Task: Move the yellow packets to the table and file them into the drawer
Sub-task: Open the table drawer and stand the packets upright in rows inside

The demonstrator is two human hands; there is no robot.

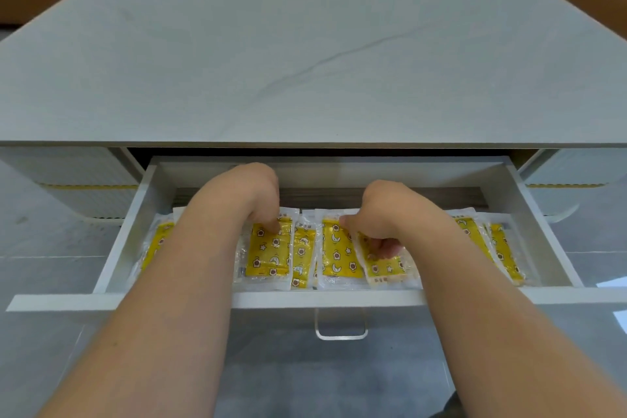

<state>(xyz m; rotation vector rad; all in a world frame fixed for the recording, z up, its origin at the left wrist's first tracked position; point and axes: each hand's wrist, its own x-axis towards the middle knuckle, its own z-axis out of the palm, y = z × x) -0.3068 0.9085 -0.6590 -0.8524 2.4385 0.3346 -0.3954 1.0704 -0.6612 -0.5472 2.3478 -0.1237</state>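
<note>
Drawer (135, 214) stands open under the table (305, 61) edge, with yellow packets (336, 258) in a row inside. Left of the left hand (258, 200), one lies by the drawer wall. That hand is knuckles-up, fingers curled down on the top of the upright packet (269, 258); pinching or pressing, can't tell. Two more lie between the hands. The right hand (376, 217) curls its fingers round the tilted packet (383, 266), which overlaps its neighbour. Two more lie to its right.
</note>
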